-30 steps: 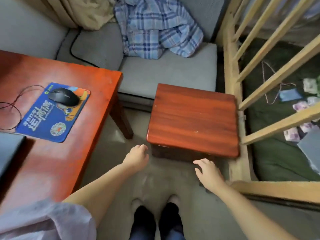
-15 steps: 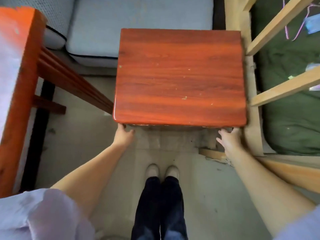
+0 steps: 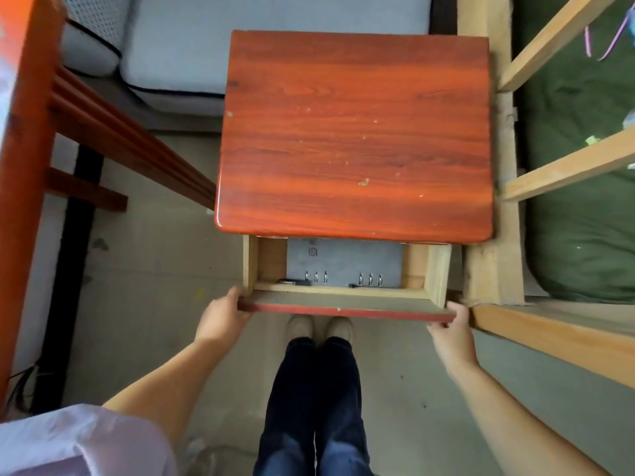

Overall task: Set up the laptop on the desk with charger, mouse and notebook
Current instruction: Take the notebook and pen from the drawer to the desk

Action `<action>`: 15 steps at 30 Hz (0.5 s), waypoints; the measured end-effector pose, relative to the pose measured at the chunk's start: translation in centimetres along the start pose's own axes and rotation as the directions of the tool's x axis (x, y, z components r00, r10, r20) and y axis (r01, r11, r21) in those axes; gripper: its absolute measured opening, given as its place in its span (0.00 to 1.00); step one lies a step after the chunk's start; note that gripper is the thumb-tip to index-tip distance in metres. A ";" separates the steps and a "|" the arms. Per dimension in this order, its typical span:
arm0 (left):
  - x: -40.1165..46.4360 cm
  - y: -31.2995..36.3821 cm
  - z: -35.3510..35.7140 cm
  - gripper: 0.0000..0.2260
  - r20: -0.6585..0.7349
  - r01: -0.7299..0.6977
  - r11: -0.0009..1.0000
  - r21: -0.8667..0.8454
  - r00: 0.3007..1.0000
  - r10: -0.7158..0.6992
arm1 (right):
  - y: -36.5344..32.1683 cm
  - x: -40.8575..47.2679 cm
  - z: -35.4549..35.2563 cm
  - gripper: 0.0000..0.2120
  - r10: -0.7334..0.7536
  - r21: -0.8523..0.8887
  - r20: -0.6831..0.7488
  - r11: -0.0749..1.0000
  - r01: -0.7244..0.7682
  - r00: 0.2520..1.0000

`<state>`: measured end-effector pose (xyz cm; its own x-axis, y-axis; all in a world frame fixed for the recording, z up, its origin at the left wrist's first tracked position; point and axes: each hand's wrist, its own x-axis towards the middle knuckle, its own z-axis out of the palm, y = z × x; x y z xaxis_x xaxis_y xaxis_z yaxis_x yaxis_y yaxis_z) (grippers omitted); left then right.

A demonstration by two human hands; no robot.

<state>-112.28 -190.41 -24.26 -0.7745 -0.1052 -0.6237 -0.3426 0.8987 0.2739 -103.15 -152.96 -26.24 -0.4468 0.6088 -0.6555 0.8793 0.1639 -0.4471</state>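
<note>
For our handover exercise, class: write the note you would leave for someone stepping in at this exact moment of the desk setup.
Left hand grips the left end of the drawer front; right hand grips the right end.
The bedside cabinet's drawer is partly open. Inside lies a grey ring-bound notebook with a small dark item beside its rings.
Done: drawer opened, notebook found.
Left: lift the notebook out and carry it to the desk. Laptop, charger and mouse are out of view.

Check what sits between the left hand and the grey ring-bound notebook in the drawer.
In the head view, only the drawer's red-edged front panel and pale wooden side wall separate the left hand from the grey ring-bound notebook.
</note>
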 end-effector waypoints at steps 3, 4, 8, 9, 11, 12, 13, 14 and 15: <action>-0.5 -1.1 3.0 0.15 0.048 0.075 0.995 -0.061 0.996 -0.072 | 1.6 0.7 0.7 0.23 0.058 0.026 0.051 0.998 -0.060 0.997; -0.3 -1.0 3.7 0.16 0.057 0.097 0.991 -0.094 0.994 -0.091 | 1.9 1.1 1.0 0.24 0.074 0.070 0.084 0.994 -0.080 0.994; 1.7 -0.6 5.8 0.16 0.110 0.089 0.987 -0.135 0.991 -0.075 | 2.5 2.7 2.5 0.26 0.146 0.263 0.202 0.944 -0.197 0.969; 2.2 -0.5 6.0 0.16 0.127 0.102 0.985 -0.136 0.988 -0.085 | 2.7 3.1 2.8 0.26 0.158 0.282 0.207 0.935 -0.214 0.965; 2.8 -0.1 6.2 0.18 0.167 0.146 0.976 -0.160 0.979 -0.119 | 2.8 3.4 3.2 0.27 0.179 0.325 0.198 0.916 -0.237 0.964; 3.0 0.0 6.1 0.20 0.196 0.169 0.969 -0.180 0.971 -0.133 | 2.7 3.3 3.3 0.28 0.189 0.335 0.195 0.909 -0.247 0.962; 3.0 0.1 6.1 0.24 0.228 0.197 0.958 -0.209 0.962 -0.148 | 2.3 2.9 3.4 0.28 0.200 0.321 0.189 0.913 -0.253 0.961; 2.8 0.4 5.9 0.28 0.251 0.228 0.947 -0.225 0.953 -0.170 | 1.8 2.3 3.4 0.28 0.209 0.267 0.177 0.930 -0.251 0.962; 2.4 0.7 5.7 0.31 0.231 0.243 0.946 -0.213 0.954 -0.193 | 1.1 1.5 3.5 0.28 0.221 0.168 0.149 0.955 -0.245 0.964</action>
<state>-111.38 -187.58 -29.73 -0.5496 -0.1750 -0.8169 -0.6256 0.7342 0.2636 -103.44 -154.58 -29.86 -0.2612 0.5072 -0.8213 0.9213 -0.1228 -0.3689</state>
